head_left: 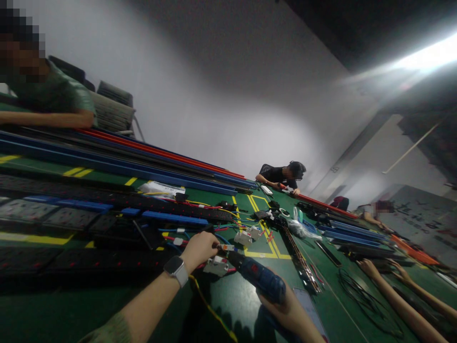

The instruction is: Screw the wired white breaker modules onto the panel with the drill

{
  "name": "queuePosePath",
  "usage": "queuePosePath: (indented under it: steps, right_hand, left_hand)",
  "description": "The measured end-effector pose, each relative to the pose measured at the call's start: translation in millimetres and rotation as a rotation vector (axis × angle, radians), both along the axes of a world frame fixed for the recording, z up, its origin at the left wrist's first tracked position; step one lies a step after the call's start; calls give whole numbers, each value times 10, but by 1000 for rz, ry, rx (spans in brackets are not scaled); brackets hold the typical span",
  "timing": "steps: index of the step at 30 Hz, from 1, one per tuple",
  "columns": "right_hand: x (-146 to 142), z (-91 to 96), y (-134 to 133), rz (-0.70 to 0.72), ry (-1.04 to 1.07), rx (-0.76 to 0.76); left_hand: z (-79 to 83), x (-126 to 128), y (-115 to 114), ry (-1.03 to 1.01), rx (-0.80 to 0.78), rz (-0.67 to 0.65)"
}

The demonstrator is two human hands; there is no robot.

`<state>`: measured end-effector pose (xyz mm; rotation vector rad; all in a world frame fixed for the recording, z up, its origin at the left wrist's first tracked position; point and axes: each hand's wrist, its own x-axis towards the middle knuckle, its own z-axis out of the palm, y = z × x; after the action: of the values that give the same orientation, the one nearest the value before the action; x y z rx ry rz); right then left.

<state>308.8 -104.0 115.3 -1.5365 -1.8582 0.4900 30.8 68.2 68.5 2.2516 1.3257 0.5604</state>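
Note:
My left hand [199, 250], with a watch on its wrist, is closed around a small white and grey breaker part [216, 265] with red wires on the green table [243, 300]. My right hand [285, 309] grips a blue electric screwdriver [259, 276], its tip pointing at the part beside my left fingers. A yellow wire [210, 307] runs under my left wrist toward me.
Long black, blue and red power strip rails [143, 157] lie across the table. More white breakers [248, 236], wires and a plastic bag [302, 228] sit beyond. Another person's forearms [396, 295] rest at right; other people work at left and far end.

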Motion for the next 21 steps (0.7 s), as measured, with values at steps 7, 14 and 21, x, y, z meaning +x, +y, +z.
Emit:
queuePosePath:
  steps: [7,14,21]
  right_hand:
    - [24,-69,-2,-24,45,-15]
    - [49,4,-175,-200,102,-9]
    - [482,-23,205,-579,313,194]
  left_hand:
    - [13,-3,-4,-2,-22,10]
    - [-49,5,28,-28,9,-6]
    - [-61,-4,15,-12,45,-4]
